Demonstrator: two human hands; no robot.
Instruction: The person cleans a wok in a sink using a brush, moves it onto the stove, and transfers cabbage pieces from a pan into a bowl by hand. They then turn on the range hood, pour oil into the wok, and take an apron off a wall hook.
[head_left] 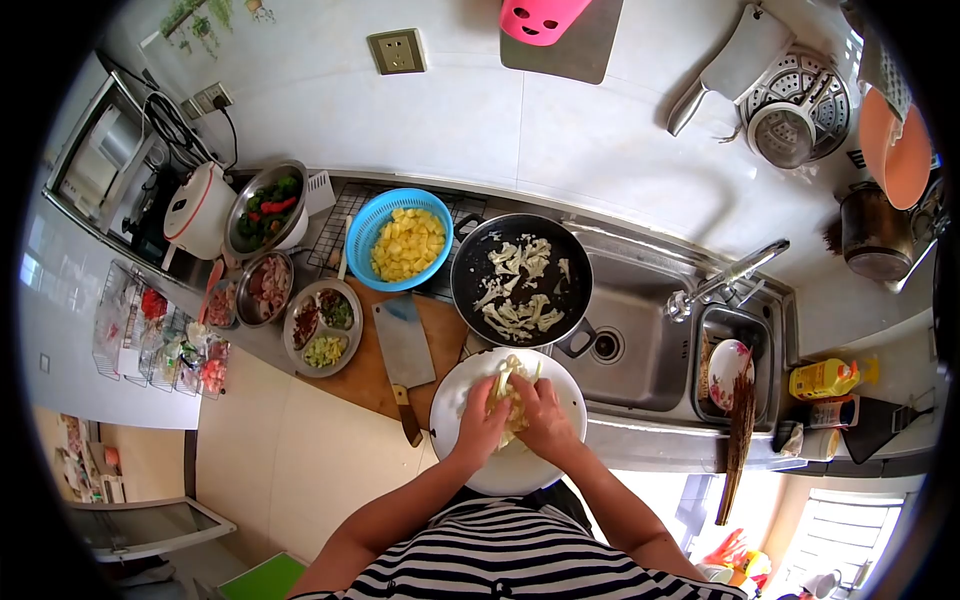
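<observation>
Both my hands are over a white bowl (460, 385) in front of my body. My left hand (483, 420) and my right hand (545, 418) press together around pale shredded mushroom pieces (515, 390), with fingers curled on them from either side. Just beyond the bowl, a dark pan (522, 240) holds more torn mushroom pieces (520, 315) spread across its bottom. To the left, a cleaver (404, 345) rests on a wooden cutting board (455, 335), its handle toward me.
Left of the pan are a blue basket of yellow chunks (408, 245), a divided plate (322, 328), meat bowls (268, 290) and a vegetable bowl (268, 210). On the right are the sink (630, 330), faucet (730, 270) and a bundled brush (738, 445).
</observation>
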